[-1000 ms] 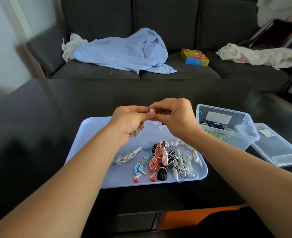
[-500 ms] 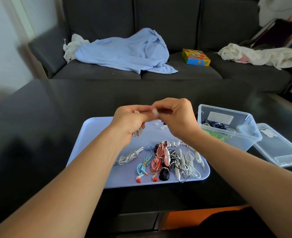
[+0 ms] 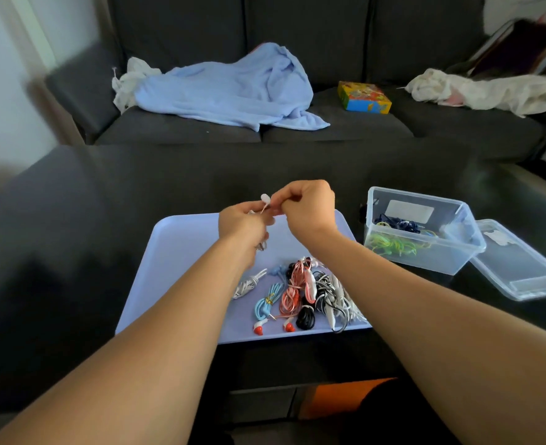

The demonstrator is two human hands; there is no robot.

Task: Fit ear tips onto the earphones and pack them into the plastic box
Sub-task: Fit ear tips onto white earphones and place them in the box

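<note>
Hands meet above the far edge of a pale lilac tray (image 3: 181,252) on a dark table (image 3: 72,220): the left hand (image 3: 241,221) and the right hand (image 3: 308,205) are both curled, fingertips pressed close together around a white earphone (image 3: 265,198), whose small rounded end sticks up just above the point where the fingers pinch. Below the left hand a loop of its pale cable (image 3: 261,246) hangs down toward the tray. Whether an ear tip is already seated on that earphone cannot be told at this size. On the near half of the tray lies a heap of bundled earphones (image 3: 300,293) in white, light blue, pink, black and grey, two with red ends nearest the person, with the right forearm crossing over the heap's right side. Just to the right of the tray stands the clear plastic box (image 3: 422,232), open, with a dark blue set and a green set of earphones lying in its bottom. Its lid (image 3: 519,268) rests flat on the table against the box's right side. Beyond the table a dark sofa (image 3: 329,43) carries a crumpled blue blanket (image 3: 233,91), a colourful small carton (image 3: 364,97) and a whitish cloth (image 3: 483,91).
</note>
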